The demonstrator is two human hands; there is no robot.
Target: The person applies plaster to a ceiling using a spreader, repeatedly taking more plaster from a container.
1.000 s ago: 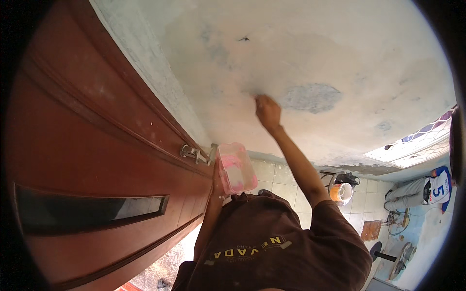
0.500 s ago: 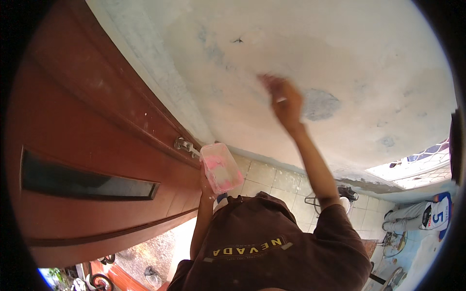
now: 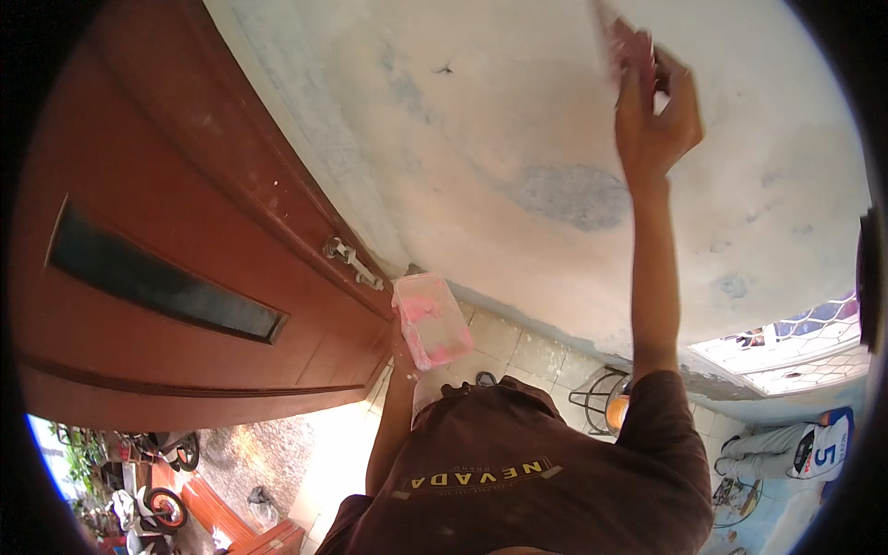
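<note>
My left hand [image 3: 403, 356] is closed around the near left side of a clear plastic tub [image 3: 450, 319], whose inside is smeared with pink paste. My right hand [image 3: 659, 125] is raised high with the arm stretched out, its fingers closed on a reddish flat tool [image 3: 631, 48] that looks like a putty scraper. Motion blurs the tool's far edge, and I cannot tell if it touches the wall [image 3: 518, 120]. That wall is pale and patchy, with a rough grey spot [image 3: 578, 196] below and left of my right hand.
A brown-red door [image 3: 166, 240] with a metal handle [image 3: 353, 264] stands to my left. Floor tiles [image 3: 495, 333] run below the wall, with a black metal-framed item [image 3: 597, 398] on them. A window grille [image 3: 795, 342] and a person in a numbered shirt [image 3: 814, 449] are at the right.
My right hand has swept up and to the right along the wall with the reddish tool. My left hand still holds the tub. The view has shifted, showing more beyond the doorway.
</note>
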